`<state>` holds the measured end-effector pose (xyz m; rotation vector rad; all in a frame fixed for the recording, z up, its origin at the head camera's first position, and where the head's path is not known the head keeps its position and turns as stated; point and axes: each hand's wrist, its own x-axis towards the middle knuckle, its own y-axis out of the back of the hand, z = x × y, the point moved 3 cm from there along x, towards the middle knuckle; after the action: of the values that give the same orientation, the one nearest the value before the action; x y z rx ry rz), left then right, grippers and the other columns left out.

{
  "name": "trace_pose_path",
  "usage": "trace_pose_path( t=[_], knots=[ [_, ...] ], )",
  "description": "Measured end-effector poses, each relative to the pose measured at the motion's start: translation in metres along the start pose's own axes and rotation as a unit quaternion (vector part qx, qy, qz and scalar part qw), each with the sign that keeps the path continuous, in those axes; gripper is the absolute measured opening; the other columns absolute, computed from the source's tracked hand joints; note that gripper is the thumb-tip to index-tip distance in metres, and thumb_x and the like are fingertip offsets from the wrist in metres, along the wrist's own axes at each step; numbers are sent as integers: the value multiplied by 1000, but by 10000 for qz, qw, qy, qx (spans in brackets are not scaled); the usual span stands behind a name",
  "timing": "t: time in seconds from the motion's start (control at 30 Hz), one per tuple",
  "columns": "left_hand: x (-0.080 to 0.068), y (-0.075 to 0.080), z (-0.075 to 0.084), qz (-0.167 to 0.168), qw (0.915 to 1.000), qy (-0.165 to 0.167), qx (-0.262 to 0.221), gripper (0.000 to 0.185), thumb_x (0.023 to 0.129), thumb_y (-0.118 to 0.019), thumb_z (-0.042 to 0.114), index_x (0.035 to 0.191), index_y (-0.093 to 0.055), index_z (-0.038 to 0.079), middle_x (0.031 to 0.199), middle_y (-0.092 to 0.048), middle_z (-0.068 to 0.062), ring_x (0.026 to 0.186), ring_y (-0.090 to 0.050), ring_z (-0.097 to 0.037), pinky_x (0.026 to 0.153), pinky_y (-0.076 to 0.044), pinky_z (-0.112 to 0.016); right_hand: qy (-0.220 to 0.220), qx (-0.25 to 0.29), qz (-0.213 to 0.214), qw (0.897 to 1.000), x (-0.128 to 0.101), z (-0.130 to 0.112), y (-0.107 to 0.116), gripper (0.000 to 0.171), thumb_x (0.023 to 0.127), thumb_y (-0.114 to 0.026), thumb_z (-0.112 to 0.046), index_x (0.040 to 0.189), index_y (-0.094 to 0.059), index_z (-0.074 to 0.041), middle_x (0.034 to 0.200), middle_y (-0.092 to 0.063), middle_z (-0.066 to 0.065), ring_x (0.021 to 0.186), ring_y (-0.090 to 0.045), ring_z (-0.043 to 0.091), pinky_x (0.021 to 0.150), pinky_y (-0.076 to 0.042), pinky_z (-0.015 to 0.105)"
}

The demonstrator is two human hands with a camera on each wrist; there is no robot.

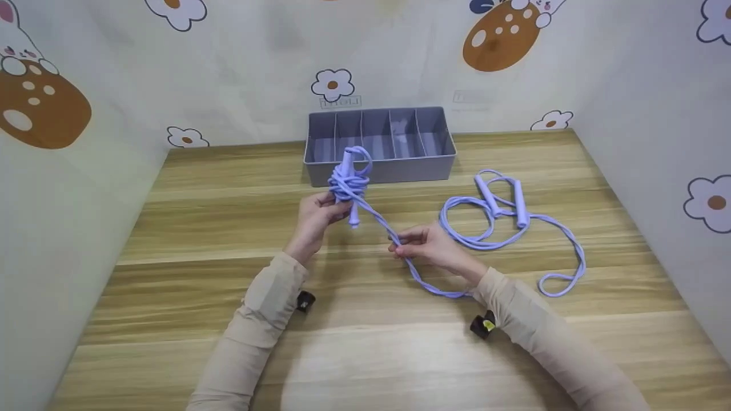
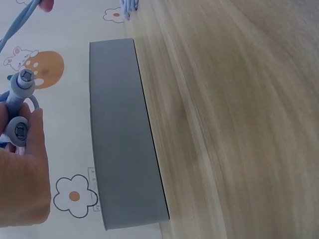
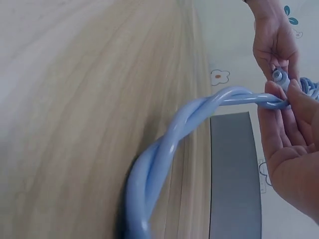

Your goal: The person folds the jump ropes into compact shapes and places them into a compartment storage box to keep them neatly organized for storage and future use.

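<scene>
My left hand (image 1: pixel 313 225) grips the handles of a purple-blue jump rope (image 1: pixel 348 182), whose cord is wound several times round them in a bundle. In the left wrist view two handle ends (image 2: pixel 22 82) stick up from between the thumb and fingers. The doubled, twisted cord (image 3: pixel 172 134) runs from the bundle to my right hand (image 1: pixel 434 248), which pinches it between thumb and fingertips. Beyond that pinch the cord sags toward the table and passes behind the right sleeve, where its end is hidden.
A grey divided box (image 1: pixel 380 170) stands at the back against the patterned wall, behind the bundle. A second jump rope (image 1: pixel 521 205) of like colour lies loosely coiled on the wooden table (image 1: pixel 228 228) to the right, its two handles side by side.
</scene>
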<state>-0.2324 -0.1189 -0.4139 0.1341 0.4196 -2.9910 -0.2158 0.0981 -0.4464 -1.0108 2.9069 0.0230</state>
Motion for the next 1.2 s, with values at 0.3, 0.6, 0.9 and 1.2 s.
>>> trace_pose_path(
  t=[0.3,0.6,0.9,1.2],
  knots=[
    [-15,-8,12,-1388,9898,-143,305,22,73,-59,-14,91,-66,-4,78,-69,-4,73,-65,-13,71,-53,-28,365,-1924,34,9806,9,2,21,21,77,-67,0,93,-64,14,87,-67,23,71,-62,7,64,-49,17],
    [-29,-28,5,-2962,9492,-102,1060,26,69,-63,-13,85,-70,6,79,-70,0,74,-65,-12,75,-52,-30,945,-3388,-156,9360,37,-22,39,8,73,-68,3,80,-68,7,78,-68,18,72,-63,20,67,-53,29],
    [-34,-28,-4,-3800,9110,214,1587,24,68,-62,-14,91,-67,-7,77,-70,1,72,-65,-11,73,-52,-27,873,-3372,-286,9369,47,-35,46,19,74,-63,8,92,-67,8,87,-68,19,79,-65,25,73,-53,30],
    [-34,-31,-12,-4674,8390,344,2763,16,68,-64,-11,84,-63,-16,61,-65,8,51,-49,-2,47,-35,-15,977,-4077,-273,9075,47,-55,29,17,68,-66,-1,84,-72,-1,79,-70,9,69,-65,18,65,-53,25]
  ],
)
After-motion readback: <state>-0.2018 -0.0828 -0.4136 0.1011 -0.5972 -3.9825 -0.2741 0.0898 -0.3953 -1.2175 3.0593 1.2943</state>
